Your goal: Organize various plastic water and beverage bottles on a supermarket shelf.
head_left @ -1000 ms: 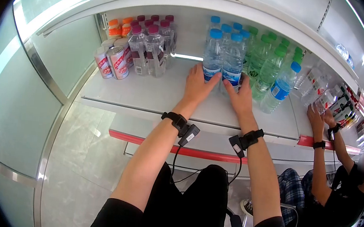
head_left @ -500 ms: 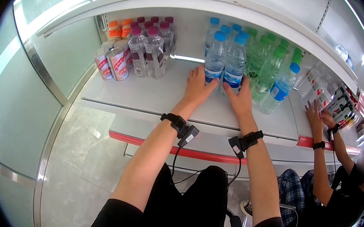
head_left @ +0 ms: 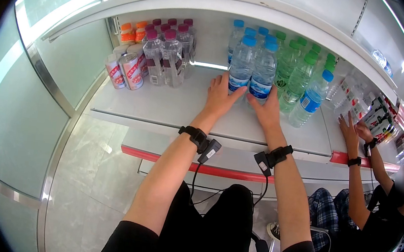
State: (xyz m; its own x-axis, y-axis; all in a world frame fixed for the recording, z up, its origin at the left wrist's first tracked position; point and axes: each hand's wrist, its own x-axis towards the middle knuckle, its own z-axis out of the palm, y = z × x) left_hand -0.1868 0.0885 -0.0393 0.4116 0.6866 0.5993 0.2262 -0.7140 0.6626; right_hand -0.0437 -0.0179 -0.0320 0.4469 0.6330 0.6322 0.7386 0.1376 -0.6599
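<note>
Two blue-capped water bottles point(head_left: 242, 64) point(head_left: 264, 69) stand side by side on the white shelf point(head_left: 174, 108), in front of more bottles of the same kind. My left hand point(head_left: 220, 97) lies flat on the shelf, thumb and fingertips touching the base of the left bottle. Against the base of the right bottle rests my right hand point(head_left: 266, 109), fingers spread. Neither hand wraps around a bottle. Both wrists wear black bands with cables.
Green-capped bottles point(head_left: 297, 72) stand right of the water, with a lone blue-capped bottle point(head_left: 312, 96) beyond. Magenta-capped bottles point(head_left: 170, 54), red-and-white cans point(head_left: 130, 69) and orange-capped bottles point(head_left: 125, 32) fill the left. A seated co-worker's hand point(head_left: 349, 127) reaches onto the shelf at right.
The two front water bottles have slid a little deeper into the shelf, and both my hands have followed them. The co-worker's hand has opened and shifted slightly.
</note>
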